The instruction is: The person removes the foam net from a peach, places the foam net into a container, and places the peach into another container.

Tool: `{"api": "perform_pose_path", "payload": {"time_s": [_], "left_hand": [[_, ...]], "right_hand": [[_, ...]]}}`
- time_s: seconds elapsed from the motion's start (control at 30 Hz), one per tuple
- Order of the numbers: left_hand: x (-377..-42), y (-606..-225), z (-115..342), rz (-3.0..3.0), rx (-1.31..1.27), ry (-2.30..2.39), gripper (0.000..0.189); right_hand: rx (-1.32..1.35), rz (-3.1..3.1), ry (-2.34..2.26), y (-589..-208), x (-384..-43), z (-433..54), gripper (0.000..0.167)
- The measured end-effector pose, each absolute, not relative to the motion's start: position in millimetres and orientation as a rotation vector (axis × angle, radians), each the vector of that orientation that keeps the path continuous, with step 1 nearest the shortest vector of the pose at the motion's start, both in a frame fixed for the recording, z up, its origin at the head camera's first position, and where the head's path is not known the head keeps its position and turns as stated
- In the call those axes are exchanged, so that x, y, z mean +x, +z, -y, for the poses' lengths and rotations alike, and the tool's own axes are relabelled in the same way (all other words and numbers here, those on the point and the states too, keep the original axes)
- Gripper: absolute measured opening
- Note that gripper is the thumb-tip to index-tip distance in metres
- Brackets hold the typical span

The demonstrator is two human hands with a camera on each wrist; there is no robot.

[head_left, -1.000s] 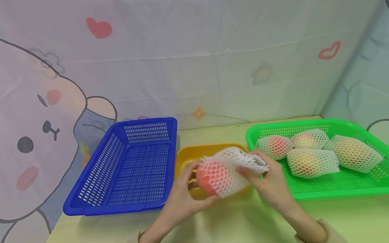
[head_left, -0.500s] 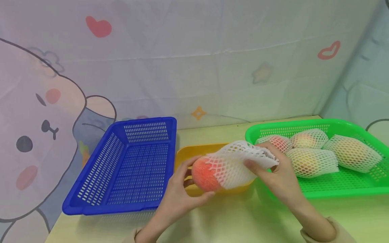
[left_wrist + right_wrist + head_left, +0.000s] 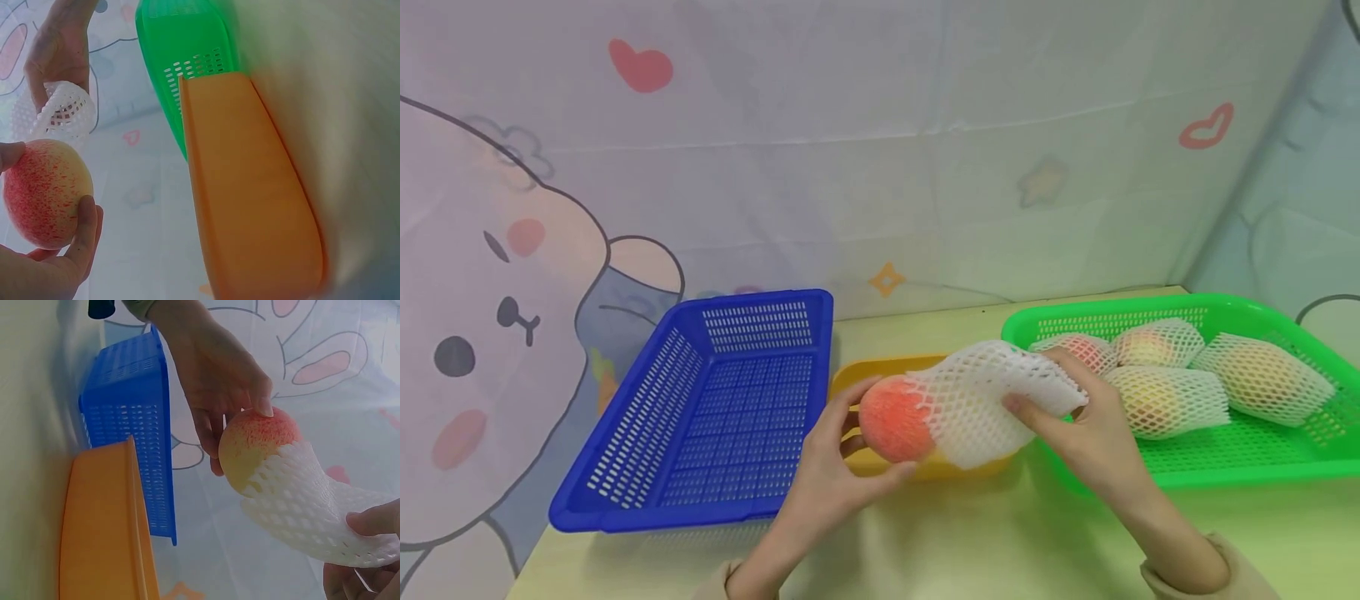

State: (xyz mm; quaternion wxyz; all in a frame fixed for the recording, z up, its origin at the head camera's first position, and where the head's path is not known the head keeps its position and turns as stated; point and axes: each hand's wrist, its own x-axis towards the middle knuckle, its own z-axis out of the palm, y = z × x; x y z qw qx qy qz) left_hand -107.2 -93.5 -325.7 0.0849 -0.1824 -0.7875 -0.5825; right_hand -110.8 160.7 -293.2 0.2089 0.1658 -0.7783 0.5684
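Observation:
My left hand [image 3: 835, 467] grips a red and yellow peach [image 3: 895, 419] by its bare end, thumb below and fingers behind it. The left wrist view shows most of the peach [image 3: 47, 194] uncovered. A white foam net sleeve [image 3: 985, 400] overlaps the peach's right end in the head view. My right hand [image 3: 1086, 425] pinches the far end of this sleeve between thumb and fingers. In the right wrist view, the sleeve [image 3: 306, 512] sags between the peach and the right thumb. Both hands are above a yellow basin [image 3: 880, 367].
A blue slotted basket [image 3: 700, 408] stands on the left of the table [image 3: 925, 550]. On the right, a green basket [image 3: 1187, 479] holds several net-wrapped fruits [image 3: 1262, 379]. A printed cloth [image 3: 850, 167] hangs behind the table.
The peach has come partly out of the net sleeve, its bare part growing. My left hand has moved left with it, while my right hand has moved slightly right with the sleeve.

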Motion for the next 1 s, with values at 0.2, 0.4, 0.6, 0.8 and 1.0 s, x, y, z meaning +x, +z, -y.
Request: {"api": "perform_pose_path", "payload": {"time_s": [0.2, 0.4, 0.6, 0.8, 1.0], "left_hand": [[-109, -327, 96, 2.343, -0.499, -1.752, 0.08], [-111, -325, 102, 2.355, -0.473, -1.733, 0.08], [-111, -319, 112, 2.358, -0.478, -1.673, 0.081], [-112, -320, 122, 2.409, -0.421, -1.595, 0.08], [-111, -321, 131, 2.457, -0.351, -1.525, 0.081]], "right_hand": [[0.406, 2.186, 1.55, -292, -114, -163, 0.031], [0.378, 2.195, 1.518, -291, -113, -166, 0.027], [0.457, 2.13, 1.493, -292, -114, -168, 0.021], [0.484, 2.138, 1.474, -297, -119, -167, 0.019], [0.517, 2.124, 1.473, -303, -124, -158, 0.017]]}}
